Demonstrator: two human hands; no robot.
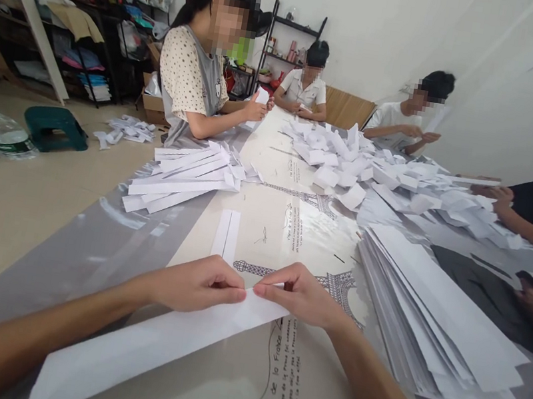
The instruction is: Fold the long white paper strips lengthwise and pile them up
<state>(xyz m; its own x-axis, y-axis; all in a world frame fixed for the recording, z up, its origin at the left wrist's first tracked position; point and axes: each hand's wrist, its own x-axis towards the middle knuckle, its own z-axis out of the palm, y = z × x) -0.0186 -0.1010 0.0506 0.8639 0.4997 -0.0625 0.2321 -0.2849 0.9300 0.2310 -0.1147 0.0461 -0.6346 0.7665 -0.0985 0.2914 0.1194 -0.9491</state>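
A long white paper strip (163, 338) lies slanted across the table in front of me. My left hand (205, 282) pinches its upper edge between thumb and bent fingers. Right beside it, my right hand (299, 292) grips the same edge near the strip's right end, the two thumb tips almost meeting. Just beyond my left hand lies a narrow folded paper strip (227, 232) with a dark line down its middle. A thick stack of flat paper strips (435, 314) fans out to the right of my right hand.
Folded strips (184, 176) are piled at the left edge of the printed table cover (262, 226). A large heap of folded paper pieces (354, 156) covers the far right. Several people sit around the table handling paper. On the floor stand a green stool (55, 127) and water bottles (7, 131).
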